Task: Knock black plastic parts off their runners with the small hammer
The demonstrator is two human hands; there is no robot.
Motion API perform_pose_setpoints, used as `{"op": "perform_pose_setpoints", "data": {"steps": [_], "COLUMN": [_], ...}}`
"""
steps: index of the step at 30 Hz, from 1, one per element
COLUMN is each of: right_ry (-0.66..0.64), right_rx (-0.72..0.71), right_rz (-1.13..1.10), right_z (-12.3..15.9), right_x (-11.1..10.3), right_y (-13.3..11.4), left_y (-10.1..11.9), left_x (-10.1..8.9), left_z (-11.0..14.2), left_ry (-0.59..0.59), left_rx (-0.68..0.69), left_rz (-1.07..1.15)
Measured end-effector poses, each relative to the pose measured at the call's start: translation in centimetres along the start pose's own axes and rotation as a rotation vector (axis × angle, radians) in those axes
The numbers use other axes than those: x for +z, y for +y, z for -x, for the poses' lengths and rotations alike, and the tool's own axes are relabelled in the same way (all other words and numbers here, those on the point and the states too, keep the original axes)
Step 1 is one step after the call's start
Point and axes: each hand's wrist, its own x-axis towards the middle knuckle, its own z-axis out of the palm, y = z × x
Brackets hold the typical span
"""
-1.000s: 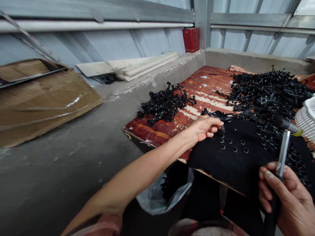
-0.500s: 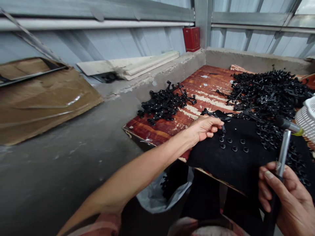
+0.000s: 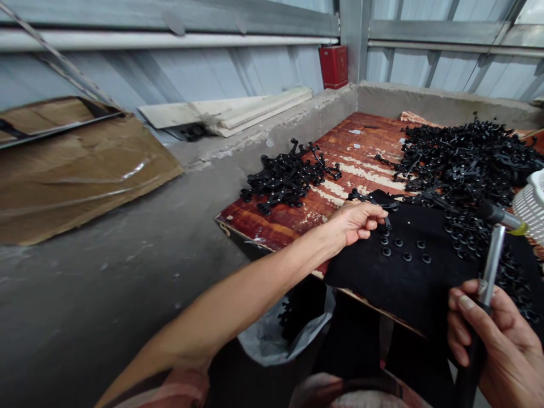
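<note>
My left hand [image 3: 358, 222] is closed, thumb and fingers pinching a small black part with a ringed end [image 3: 388, 223] above a black mat [image 3: 408, 297]. Just below and to the right of it, several small round black pieces [image 3: 407, 256] lie in loose rows on the mat. In my right hand [image 3: 495, 328], at the lower right, is a hammer [image 3: 493, 260]; the fingers wrap its black grip, and the head with a yellowish face points up over the mat's right side. Further black linked parts [image 3: 378, 197] lie at the mat's back edge, beyond my left hand.
On the worn red-brown table [image 3: 361, 141] are a smaller heap of black parts [image 3: 289, 178] at left and a larger heap [image 3: 463, 158] at right. A white basket [image 3: 529, 204] stands at the right edge. Below the table hangs a pale bag [image 3: 272, 340]. A concrete ledge [image 3: 238, 150] borders the left.
The whole view has shifted very slightly. Both hands keep nearly the same pose, the left on the small black part and the right on the hammer.
</note>
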Motion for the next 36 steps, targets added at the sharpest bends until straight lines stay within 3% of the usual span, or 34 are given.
{"op": "perform_pose_setpoints", "data": {"steps": [10, 18, 22, 26, 29, 32, 33, 36], "right_ry": [-0.017, -0.136, -0.185, -0.210, -0.195, -0.193, -0.199, -0.229], "right_rx": [-0.022, -0.111, -0.159, -0.162, -0.152, -0.135, -0.128, -0.107], "right_rz": [0.043, 0.175, 0.146, 0.094, 0.090, 0.107, 0.113, 0.124], "right_z": [-0.2, -3.5, -5.3, -5.8, -5.5, -5.1, -4.9, -4.6], "right_x": [0.1, 4.3, 6.3, 7.0, 6.6, 5.9, 5.8, 5.9], "right_y": [0.0, -1.6, -1.8, -1.7, -1.8, -2.0, -2.1, -2.2], "left_y": [-0.1, -0.7, -1.4, -2.5, -2.9, -2.2, -1.7, 0.2], "left_x": [0.0, 1.4, 2.1, 1.9, 0.2, -2.4, -3.1, -4.0], "left_z": [0.6, 3.0, 3.8, 4.7, 6.3, 8.2, 8.7, 9.1], "left_ry": [-0.028, 0.012, 0.005, -0.045, -0.178, -0.357, -0.308, 0.029], "left_rx": [0.012, 0.090, 0.124, 0.137, 0.087, 0.009, 0.098, 0.486], "left_rz": [0.079, 0.226, 0.278, 0.305, 0.135, -0.319, -0.445, -0.716]}}
